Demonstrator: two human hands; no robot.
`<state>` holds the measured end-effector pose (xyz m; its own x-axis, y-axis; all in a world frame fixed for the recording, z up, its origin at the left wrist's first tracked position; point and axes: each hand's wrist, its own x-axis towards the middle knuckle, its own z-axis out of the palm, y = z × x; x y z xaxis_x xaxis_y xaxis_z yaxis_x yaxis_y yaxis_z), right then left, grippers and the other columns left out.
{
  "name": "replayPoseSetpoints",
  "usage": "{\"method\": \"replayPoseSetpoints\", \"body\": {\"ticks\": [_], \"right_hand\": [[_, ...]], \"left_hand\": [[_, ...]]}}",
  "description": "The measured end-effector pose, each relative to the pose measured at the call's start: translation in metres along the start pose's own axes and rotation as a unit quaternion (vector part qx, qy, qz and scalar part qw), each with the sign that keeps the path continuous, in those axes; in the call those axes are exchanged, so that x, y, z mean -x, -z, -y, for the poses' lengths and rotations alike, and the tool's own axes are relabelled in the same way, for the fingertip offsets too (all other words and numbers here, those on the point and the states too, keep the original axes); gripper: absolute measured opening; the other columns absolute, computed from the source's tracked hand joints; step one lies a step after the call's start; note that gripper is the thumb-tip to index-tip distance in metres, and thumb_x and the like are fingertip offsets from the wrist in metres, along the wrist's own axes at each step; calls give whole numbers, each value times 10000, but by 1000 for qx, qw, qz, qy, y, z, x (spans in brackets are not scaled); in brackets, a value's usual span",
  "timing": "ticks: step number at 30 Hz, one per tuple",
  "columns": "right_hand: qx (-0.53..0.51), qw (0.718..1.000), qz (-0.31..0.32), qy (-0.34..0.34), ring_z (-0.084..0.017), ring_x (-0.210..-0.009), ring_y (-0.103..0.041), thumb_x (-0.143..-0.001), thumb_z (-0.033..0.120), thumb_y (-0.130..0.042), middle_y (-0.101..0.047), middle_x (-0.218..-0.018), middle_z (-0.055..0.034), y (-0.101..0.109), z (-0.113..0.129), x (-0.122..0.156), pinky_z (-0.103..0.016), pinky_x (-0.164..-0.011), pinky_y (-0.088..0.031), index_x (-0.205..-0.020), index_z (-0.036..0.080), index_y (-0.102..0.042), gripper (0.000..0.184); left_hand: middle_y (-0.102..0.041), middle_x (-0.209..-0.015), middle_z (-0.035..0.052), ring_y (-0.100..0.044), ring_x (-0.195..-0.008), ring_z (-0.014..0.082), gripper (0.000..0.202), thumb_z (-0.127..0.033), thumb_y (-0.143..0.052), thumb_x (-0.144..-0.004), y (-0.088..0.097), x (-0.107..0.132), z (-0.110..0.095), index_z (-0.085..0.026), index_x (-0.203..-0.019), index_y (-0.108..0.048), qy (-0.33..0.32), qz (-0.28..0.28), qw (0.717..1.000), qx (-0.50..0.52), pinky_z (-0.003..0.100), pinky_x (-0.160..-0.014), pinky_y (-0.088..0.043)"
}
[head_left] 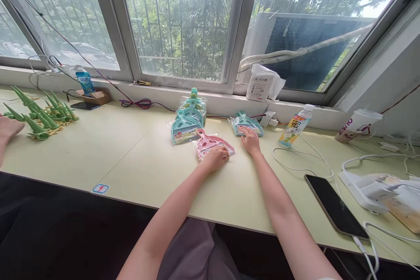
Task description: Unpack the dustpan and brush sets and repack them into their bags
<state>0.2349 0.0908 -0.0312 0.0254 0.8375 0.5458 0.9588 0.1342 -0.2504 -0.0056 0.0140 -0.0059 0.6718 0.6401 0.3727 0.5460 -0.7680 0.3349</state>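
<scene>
My left hand rests with curled fingers on the near edge of a pink brush-and-dustpan set in a clear packet on the pale green table. My right hand lies flat, fingers stretched out, on the near edge of a teal packeted set. A pile of teal and green packeted sets lies just left of the pink one.
A drink bottle lies to the right with white cables. A phone, a power strip and a cup are at right. Green plastic spikes and another person's hand are at far left. A blue bottle stands by the window.
</scene>
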Motion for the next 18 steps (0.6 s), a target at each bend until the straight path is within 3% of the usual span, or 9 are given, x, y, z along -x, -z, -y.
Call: {"method": "replayPoseSetpoints", "body": {"ticks": [3, 6, 10, 14, 18], "right_hand": [[-43, 998, -43, -33, -266, -1177, -520, -892, 237, -369, -582, -1284, -124, 8, 17, 13, -426, -997, -372, -1138, 180, -637, 368], [-169, 980, 36, -100, -239, -960, -625, -908, 369, -374, -684, -1061, -105, 14, 36, 34, -389, -910, -437, -983, 195, -689, 367], [-394, 896, 168, -114, -218, -1025, -625, -823, 414, -534, -710, -1069, -33, 25, 51, 64, -346, -919, -457, -994, 237, -694, 294], [-504, 826, 191, -168, -218, -953, -654, -695, 332, -683, -714, -1062, -43, 45, 53, 81, -335, -821, -507, -1140, 233, -635, 458], [-558, 777, 182, -228, -180, -726, -658, -618, 275, -743, -737, -914, -55, 62, 48, 82, -295, -659, -503, -1155, 202, -632, 553]], "left_hand": [[-678, -1021, 57, -612, -955, 192, 227, -97, -526, -813, -2, 0, -1, -187, -873, -725, 1, -11, 1000, 20, 286, -871, -450], [-699, -1024, 58, -622, -961, 199, 253, -62, -523, -782, -2, 1, -2, -180, -868, -730, -1, -16, 999, 44, 290, -868, -456], [-726, -918, 42, -644, -876, 194, 291, -60, -512, -768, 1, 3, -9, -206, -864, -745, -11, -16, 996, 81, 295, -823, -470], [-730, -855, 29, -647, -783, 178, 249, -130, -531, -802, 3, 5, -21, -227, -862, -752, -41, -25, 989, 138, 289, -774, -478], [-728, -936, 32, -654, -863, 186, 215, -204, -533, -841, 10, 3, -29, -223, -923, -730, -72, -38, 977, 197, 302, -824, -482]]}}
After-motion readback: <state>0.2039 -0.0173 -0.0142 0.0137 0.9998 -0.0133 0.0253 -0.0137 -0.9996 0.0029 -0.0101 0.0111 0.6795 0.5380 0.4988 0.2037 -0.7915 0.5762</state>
